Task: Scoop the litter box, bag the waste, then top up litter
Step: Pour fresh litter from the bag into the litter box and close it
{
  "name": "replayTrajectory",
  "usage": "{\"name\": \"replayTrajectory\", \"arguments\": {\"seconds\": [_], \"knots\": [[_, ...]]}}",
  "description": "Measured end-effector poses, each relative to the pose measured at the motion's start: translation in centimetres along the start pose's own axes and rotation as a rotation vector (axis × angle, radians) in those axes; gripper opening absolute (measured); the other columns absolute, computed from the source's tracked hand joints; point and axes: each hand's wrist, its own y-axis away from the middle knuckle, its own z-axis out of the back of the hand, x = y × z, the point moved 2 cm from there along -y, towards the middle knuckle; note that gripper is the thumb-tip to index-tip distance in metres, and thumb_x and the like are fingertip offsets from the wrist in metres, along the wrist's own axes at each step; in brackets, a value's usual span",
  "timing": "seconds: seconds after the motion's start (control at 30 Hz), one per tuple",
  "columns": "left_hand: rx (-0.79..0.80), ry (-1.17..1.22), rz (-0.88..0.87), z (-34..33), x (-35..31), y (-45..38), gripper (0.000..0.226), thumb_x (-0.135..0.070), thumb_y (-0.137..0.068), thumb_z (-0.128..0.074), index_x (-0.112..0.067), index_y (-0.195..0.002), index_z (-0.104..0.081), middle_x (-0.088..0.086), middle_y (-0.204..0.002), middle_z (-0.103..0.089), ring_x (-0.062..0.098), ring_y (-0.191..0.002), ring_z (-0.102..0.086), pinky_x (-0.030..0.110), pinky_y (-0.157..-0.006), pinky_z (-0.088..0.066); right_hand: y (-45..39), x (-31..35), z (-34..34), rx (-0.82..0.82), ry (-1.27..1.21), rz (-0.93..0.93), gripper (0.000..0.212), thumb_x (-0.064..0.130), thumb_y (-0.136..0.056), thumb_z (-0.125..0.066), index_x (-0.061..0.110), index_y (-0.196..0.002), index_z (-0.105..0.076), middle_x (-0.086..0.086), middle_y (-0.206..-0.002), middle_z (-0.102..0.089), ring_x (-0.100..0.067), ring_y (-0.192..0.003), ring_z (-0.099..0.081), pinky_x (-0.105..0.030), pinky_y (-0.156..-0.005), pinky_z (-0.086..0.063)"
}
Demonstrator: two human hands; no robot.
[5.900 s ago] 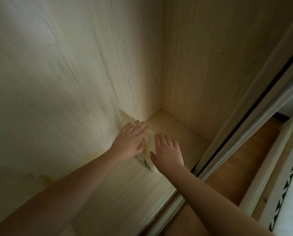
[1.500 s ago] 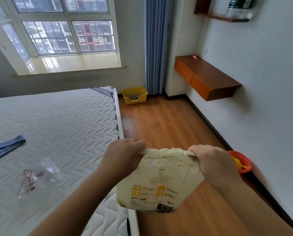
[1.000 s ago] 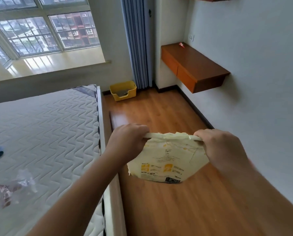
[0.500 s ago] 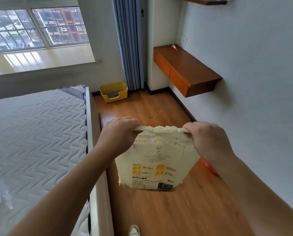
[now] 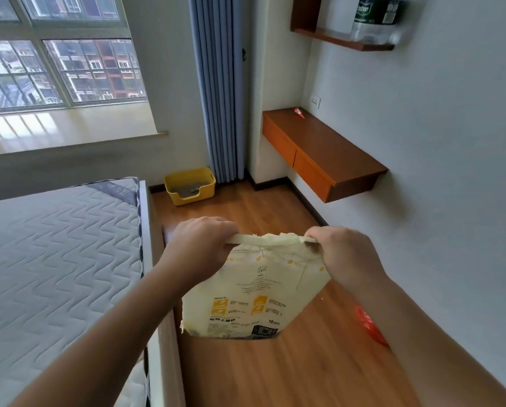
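Observation:
A pale yellow litter bag (image 5: 254, 292) with yellow print hangs in front of me above the wooden floor. My left hand (image 5: 199, 248) grips the left end of its top edge and my right hand (image 5: 345, 257) grips the right end. The bag's top edge is crumpled between the two hands. A yellow litter box (image 5: 190, 185) stands on the floor at the far end of the room, below the blue curtain, well ahead of the bag. Grey litter shows inside it.
A bed with a quilted mattress (image 5: 55, 259) fills the left side. A wall-mounted wooden desk (image 5: 319, 154) juts out on the right, with a shelf (image 5: 343, 39) above it. An orange-red object (image 5: 369, 324) lies on the floor by the right wall, partly behind my right arm.
I took the bag out of the cupboard, and now carry it along the floor strip beside the bed. The litter box has come closer. Both hands keep their grip.

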Motion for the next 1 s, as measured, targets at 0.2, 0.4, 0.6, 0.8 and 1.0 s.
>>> {"name": "replayTrajectory", "arguments": {"seconds": [0.2, 0.4, 0.6, 0.8, 1.0], "knots": [[-0.033, -0.003, 0.076, -1.0, 4.4, -6.6, 0.015, -0.038, -0.093, -0.059, -0.029, -0.097, -0.07, -0.013, -0.085, -0.064, 0.007, -0.075, -0.058, 0.029, -0.068, -0.054, -8.4, -1.5, -1.6, -0.034, -0.025, 0.05, 0.021, 0.045, -0.085, -0.063, 0.026, -0.094, -0.065, 0.012, -0.082, -0.066, -0.002, -0.066, -0.051, -0.008, -0.053, -0.029], [-0.029, 0.005, 0.135, -3.2, 7.0, -15.1, 0.018, -0.037, -0.093, -0.059, -0.027, -0.101, -0.071, -0.014, -0.086, -0.062, 0.007, -0.076, -0.057, 0.021, -0.066, -0.047, -17.4, -5.9, -4.2, -0.042, -0.067, 0.107, 0.018, 0.038, -0.087, -0.062, 0.022, -0.091, -0.067, 0.007, -0.078, -0.068, -0.012, -0.07, -0.062, -0.026, -0.059, -0.051], [0.017, -0.004, 0.215, -4.9, 9.0, -22.3, 0.018, -0.04, -0.093, -0.057, -0.029, -0.1, -0.07, -0.014, -0.09, -0.065, 0.008, -0.078, -0.056, 0.021, -0.063, -0.043, -25.7, -9.9, -6.5, -0.028, -0.061, 0.152, 0.009, 0.03, -0.085, -0.066, 0.021, -0.084, -0.067, 0.006, -0.072, -0.067, -0.017, -0.066, -0.063, -0.032, -0.059, -0.052], [-0.002, 0.018, 0.281, -6.3, 12.0, -27.6, 0.014, -0.032, -0.093, -0.06, -0.027, -0.1, -0.072, -0.013, -0.092, -0.067, 0.008, -0.075, -0.053, 0.019, -0.06, -0.036, -33.1, -11.3, -8.1, -0.013, -0.061, 0.18, 0.006, 0.026, -0.084, -0.065, 0.022, -0.08, -0.065, 0.005, -0.069, -0.065, -0.017, -0.064, -0.06, -0.028, -0.056, -0.044], [-0.015, 0.024, 0.308, -7.4, 17.9, -32.3, 0.013, -0.034, -0.093, -0.06, -0.026, -0.096, -0.071, -0.016, -0.081, -0.058, 0.008, -0.071, -0.052, 0.017, -0.057, -0.031, -40.6, -10.3, -10.1, 0.018, -0.065, 0.201, 0.011, 0.025, -0.088, -0.055, 0.022, -0.086, -0.066, 0.004, -0.075, -0.067, -0.019, -0.069, -0.059, -0.029, -0.062, -0.041]]}}
